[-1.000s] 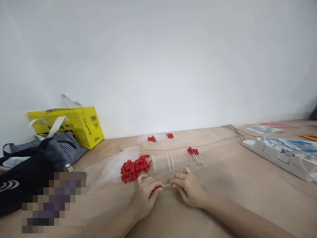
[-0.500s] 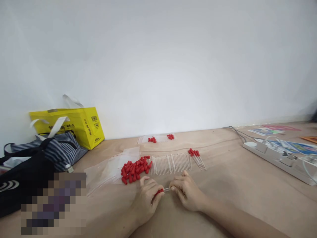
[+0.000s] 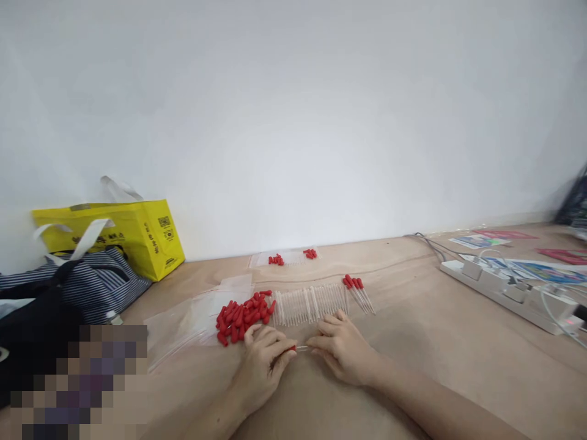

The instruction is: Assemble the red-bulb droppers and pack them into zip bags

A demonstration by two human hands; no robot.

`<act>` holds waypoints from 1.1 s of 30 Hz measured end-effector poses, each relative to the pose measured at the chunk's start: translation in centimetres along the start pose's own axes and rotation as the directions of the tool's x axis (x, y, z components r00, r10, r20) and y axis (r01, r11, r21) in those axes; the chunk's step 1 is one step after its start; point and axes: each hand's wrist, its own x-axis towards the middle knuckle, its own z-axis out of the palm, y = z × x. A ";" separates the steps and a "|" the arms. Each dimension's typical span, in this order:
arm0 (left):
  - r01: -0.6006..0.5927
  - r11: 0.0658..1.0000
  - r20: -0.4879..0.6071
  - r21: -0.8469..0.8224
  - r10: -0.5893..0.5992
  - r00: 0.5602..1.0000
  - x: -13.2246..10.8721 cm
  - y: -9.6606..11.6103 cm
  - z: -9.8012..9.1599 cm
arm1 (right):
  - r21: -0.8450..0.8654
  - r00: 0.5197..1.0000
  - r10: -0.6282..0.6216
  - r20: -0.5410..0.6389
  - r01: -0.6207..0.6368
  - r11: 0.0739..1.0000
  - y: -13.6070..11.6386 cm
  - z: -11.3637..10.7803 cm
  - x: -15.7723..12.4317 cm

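Note:
My left hand (image 3: pixel 263 362) is closed in a pinch on a red rubber cap (image 3: pixel 292 348). My right hand (image 3: pixel 343 349) pinches a thin clear tube (image 3: pixel 301 348) whose end meets that cap between the two hands. Just beyond my fingers lie a pile of loose red caps (image 3: pixel 243 314), a row of bare clear tubes (image 3: pixel 309 303) and three tubes with red caps fitted (image 3: pixel 356 289). All rest on a tan table (image 3: pixel 413 342).
Clear zip bags (image 3: pixel 192 318) lie left of the pile; another bag holding a few red caps (image 3: pixel 288 258) sits by the wall. A yellow bag (image 3: pixel 132 235) and striped bag (image 3: pixel 98 284) stand at left. A power strip (image 3: pixel 509 292) with cables and leaflets lies at right.
The hands have pushed closer together, so less of the red cap and the tube shows between them. The view has shifted slightly, moving everything a little to the left.

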 end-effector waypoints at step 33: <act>0.228 0.964 -0.032 0.134 -0.226 0.974 -0.2 -1.0 0.1 | -0.178 0.593 0.765 -0.253 -0.805 0.565 7.9 1.7 0.8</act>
